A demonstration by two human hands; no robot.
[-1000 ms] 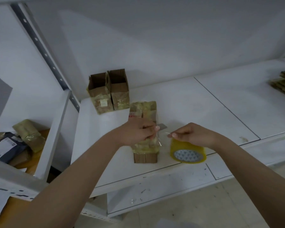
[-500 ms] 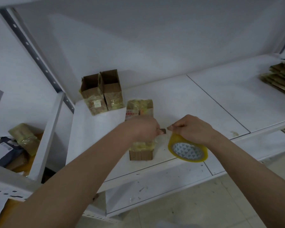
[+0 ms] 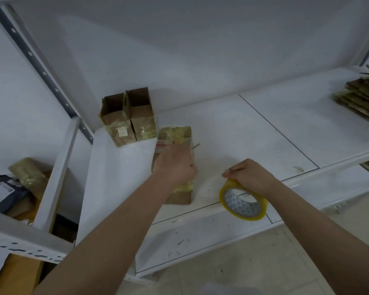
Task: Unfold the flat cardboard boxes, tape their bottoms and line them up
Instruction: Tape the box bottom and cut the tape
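Head view, stock: two taped boxes (image 3: 128, 118) upright at shelf (image 3: 254, 128) rear. Third box (image 3: 175, 165) lying mid-shelf; your left hand (image 3: 175, 167) grips a blade over it, your right hand (image 3: 251, 175) holds the tape roll (image 3: 243, 202). Flat cardboard stack (image 3: 362, 96) awaits unfolding.

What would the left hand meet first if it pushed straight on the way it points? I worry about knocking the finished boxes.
Likely only the box the left hand holds; the two upright boxes stand off to the left, though depth is unclear.
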